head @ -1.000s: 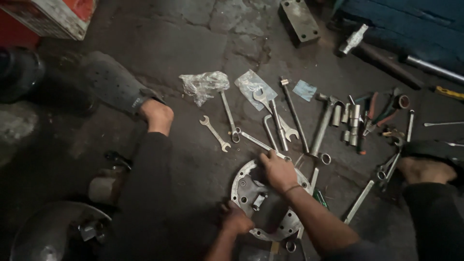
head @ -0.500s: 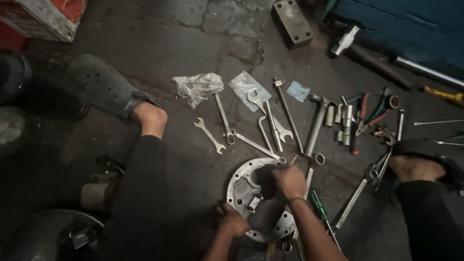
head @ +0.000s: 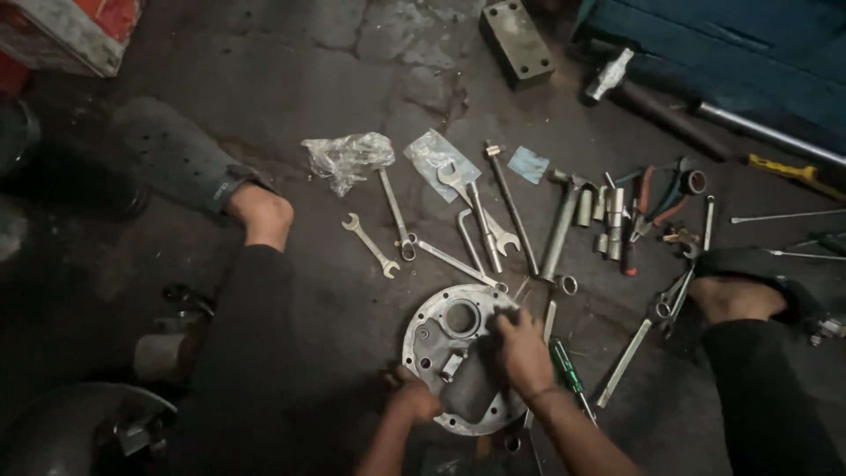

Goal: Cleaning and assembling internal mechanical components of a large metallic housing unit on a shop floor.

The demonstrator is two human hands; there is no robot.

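A round grey metal cover plate (head: 425, 328) with a large hole and several small holes lies on the dark floor between my legs. My left hand (head: 414, 397) grips the plate's near-left rim. Resting on the plate's right half is my right hand (head: 522, 348), its fingers closed on what looks like a dark grey rag (head: 471, 381) pressed against the plate's face. The rag hides the plate's middle.
Beyond the plate lie several wrenches (head: 370, 245), a hammer (head: 561, 225), sockets (head: 612, 220), pliers (head: 656, 198), a crumpled plastic bag (head: 346, 159) and a metal block (head: 517, 40). A green screwdriver (head: 566, 366) lies at my right wrist. My feet (head: 260, 211) flank the tools.
My right hand has come down from the plate's far edge onto its right half, over the rag. My left hand stays at the near-left rim.
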